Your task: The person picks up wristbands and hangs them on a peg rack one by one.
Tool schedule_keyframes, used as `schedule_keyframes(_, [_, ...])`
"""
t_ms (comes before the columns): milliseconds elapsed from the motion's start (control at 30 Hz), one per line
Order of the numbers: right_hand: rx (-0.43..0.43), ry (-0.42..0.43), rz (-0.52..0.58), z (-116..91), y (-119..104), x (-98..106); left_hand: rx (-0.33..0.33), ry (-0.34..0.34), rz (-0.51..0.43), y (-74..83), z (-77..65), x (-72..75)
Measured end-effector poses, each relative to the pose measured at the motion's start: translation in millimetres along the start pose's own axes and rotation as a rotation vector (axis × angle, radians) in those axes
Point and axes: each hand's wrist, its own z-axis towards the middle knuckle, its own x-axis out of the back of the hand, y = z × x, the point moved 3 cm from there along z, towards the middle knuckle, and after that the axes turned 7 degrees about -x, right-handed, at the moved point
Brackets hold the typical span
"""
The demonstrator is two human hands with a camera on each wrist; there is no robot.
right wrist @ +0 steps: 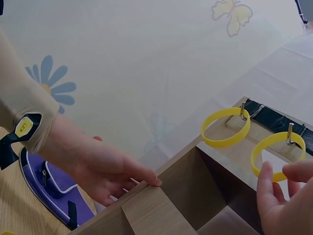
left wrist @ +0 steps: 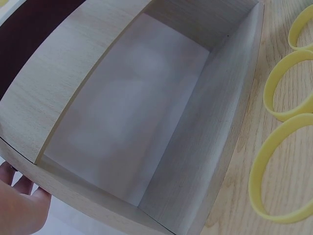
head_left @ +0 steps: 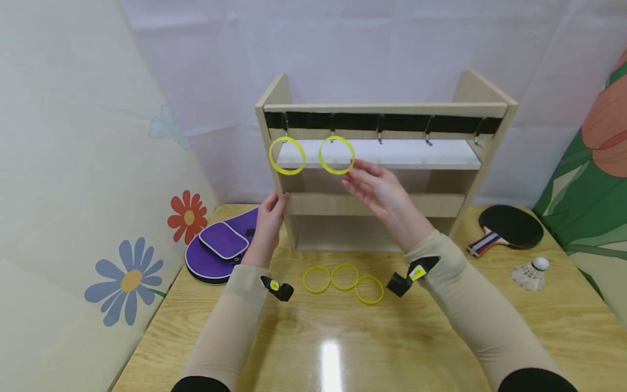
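A wooden shelf unit (head_left: 377, 204) carries a row of metal hooks on a black strip (head_left: 404, 122). One yellow ring (head_left: 270, 158) hangs on the leftmost hook. My right hand (head_left: 384, 193) pinches the lower right edge of a second yellow ring (head_left: 320, 158), which is at the second hook (right wrist: 290, 132); the right wrist view shows the hook's shaft inside that ring's loop. With thumb in front and fingers along the outer side, my left hand (head_left: 268, 220) grips the left side panel (right wrist: 142, 188). Three yellow rings (head_left: 345, 265) lie on the table before the unit.
A purple padded case (head_left: 208, 264) lies left of the unit, close to my left forearm. To the right are a black table tennis paddle (head_left: 514, 226) and a white shuttlecock (head_left: 531, 276). Three more hooks (head_left: 428, 139) hang further right on the strip.
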Motion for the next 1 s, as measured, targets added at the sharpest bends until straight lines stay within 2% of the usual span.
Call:
schedule_keyframes(300, [0.009, -0.001, -0.006, -1.0, 1.3, 7.9, 0.004, 0.014, 0.011, 0.2, -1.4, 0.8])
schedule_keyframes(633, [0.007, 0.015, -0.171, -13.1, 3.9, 28.5, 0.01, 0.012, 0.027, 0.7, -2.1, 0.8])
schedule_keyframes(1000, [-0.009, 0.017, -0.302, -22.2, 10.3, 55.8, 0.015, 0.006, 0.015, -0.4, -0.4, 1.2])
